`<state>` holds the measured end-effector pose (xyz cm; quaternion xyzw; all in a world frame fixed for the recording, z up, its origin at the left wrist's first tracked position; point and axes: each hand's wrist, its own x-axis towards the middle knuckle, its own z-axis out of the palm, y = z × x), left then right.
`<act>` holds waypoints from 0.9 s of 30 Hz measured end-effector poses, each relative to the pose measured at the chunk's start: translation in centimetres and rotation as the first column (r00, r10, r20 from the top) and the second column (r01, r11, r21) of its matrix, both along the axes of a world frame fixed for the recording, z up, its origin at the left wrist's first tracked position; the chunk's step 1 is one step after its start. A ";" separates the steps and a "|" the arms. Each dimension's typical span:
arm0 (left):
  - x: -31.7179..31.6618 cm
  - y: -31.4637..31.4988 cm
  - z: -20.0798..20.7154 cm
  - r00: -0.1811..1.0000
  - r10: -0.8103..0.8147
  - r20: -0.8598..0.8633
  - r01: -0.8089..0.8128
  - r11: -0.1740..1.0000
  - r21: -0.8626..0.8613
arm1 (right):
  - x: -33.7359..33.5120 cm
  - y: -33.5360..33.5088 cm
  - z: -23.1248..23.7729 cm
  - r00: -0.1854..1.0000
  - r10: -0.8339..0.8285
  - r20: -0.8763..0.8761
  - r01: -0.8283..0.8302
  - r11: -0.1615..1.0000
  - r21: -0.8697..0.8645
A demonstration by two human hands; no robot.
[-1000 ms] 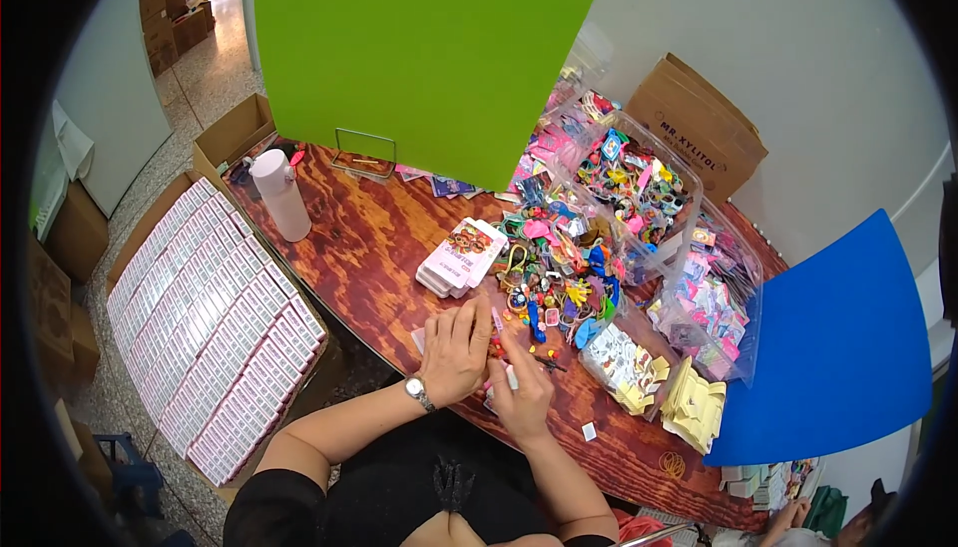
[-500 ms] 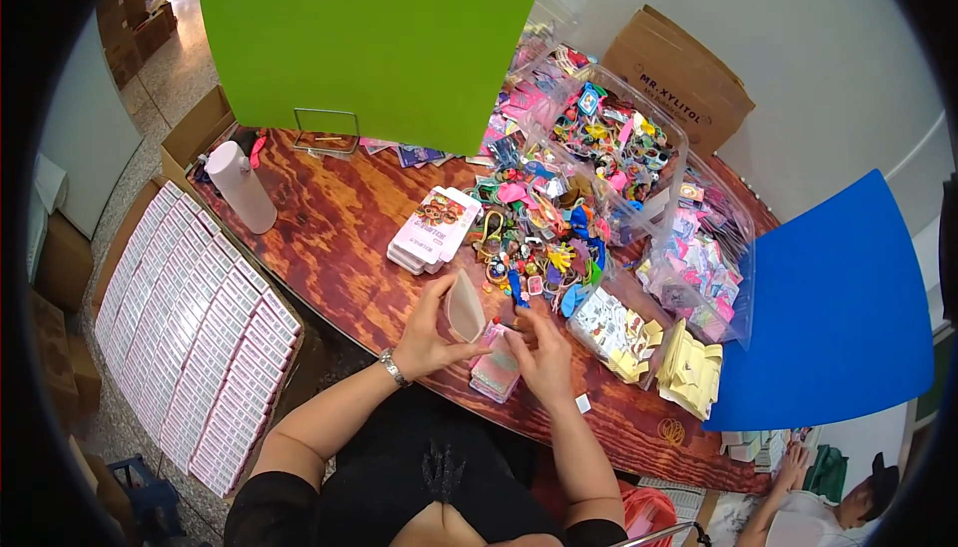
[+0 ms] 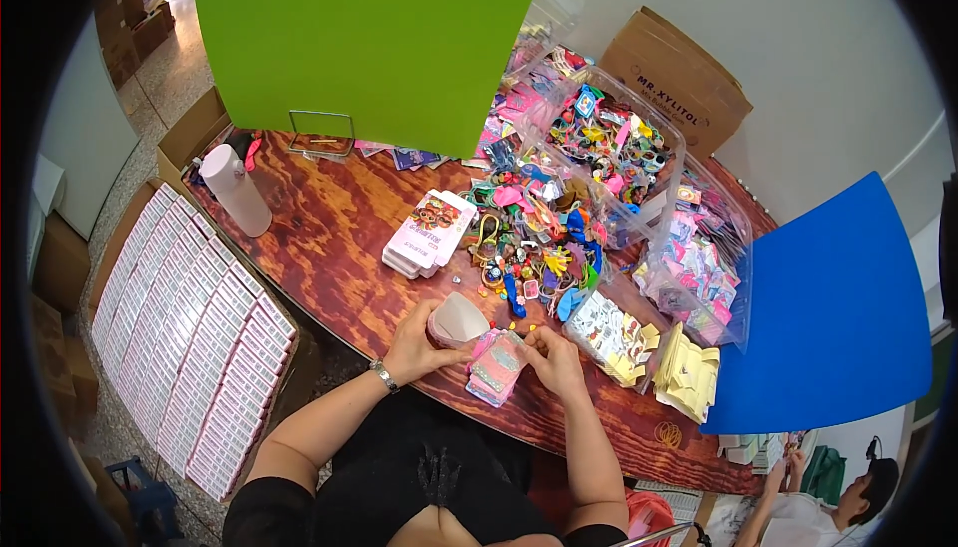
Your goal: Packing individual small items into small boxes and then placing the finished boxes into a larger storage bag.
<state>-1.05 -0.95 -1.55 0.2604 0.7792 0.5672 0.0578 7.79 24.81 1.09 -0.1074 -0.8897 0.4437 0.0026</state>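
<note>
My left hand [image 3: 411,349], with a metal watch at the wrist, is closed around a small pale carton [image 3: 459,317], whose open mouth faces up. Beside it, near the table's front edge, lies a small stack of pink cards or flat packets [image 3: 496,367]; my left thumb reaches its edge. At the stack's right side my right hand [image 3: 556,359] has thumb and forefinger pinched together. Tiny yellow and red bits show by its fingertips, but what it grips is too small to name. A stack of flat printed cartons [image 3: 429,233] lies beyond my left hand.
Small colourful trinkets [image 3: 539,248] are heaped ahead, with clear plastic bins [image 3: 679,163] behind. Yellow packets [image 3: 689,372] stand at right. A pink bottle [image 3: 238,191] stands left, above a large box of packed cartons [image 3: 190,337]. Green [image 3: 369,38] and blue panels [image 3: 828,317] border the table. Another person [image 3: 828,512] works at lower right.
My left hand and the carton have moved slightly down and left, and the carton's mouth has turned. My right hand has shifted right, uncovering more of the pink stack.
</note>
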 end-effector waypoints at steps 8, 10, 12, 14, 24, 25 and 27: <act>-0.3 0.1 -0.3 0.996 0.088 -0.032 -0.088 0.996 0.021 | 0.2 1.0 -0.6 0.999 0.006 -0.047 -0.010 0.998 -0.070; -0.2 -0.1 -0.4 0.993 0.116 -0.020 -0.115 0.993 0.022 | 0.4 2.0 -0.5 0.997 -0.027 -0.069 0.013 0.980 -0.198; -0.1 0.1 -0.4 0.990 0.105 -0.091 -0.105 0.994 0.007 | 0.6 1.7 2.2 0.980 -0.120 -0.159 0.049 0.919 -0.392; 0.3 0.3 -0.1 0.985 0.110 -0.130 -0.119 0.991 -0.059 | 0.3 -1.5 5.7 0.924 -0.222 -0.311 0.075 0.903 -0.423; 1.0 0.6 -0.2 0.969 0.078 -0.233 -0.114 0.983 -0.144 | -1.9 -5.2 7.3 0.677 0.121 -0.726 0.042 0.979 0.202; 1.1 0.6 -0.1 0.969 0.080 -0.234 -0.117 0.982 -0.146 | -2.1 -5.3 7.3 0.672 0.140 -0.727 0.021 0.978 0.208; 0.9 0.6 0.3 0.987 0.073 -0.145 -0.092 0.987 -0.131 | -2.2 -5.3 7.4 0.661 0.166 -0.732 -0.007 0.976 0.216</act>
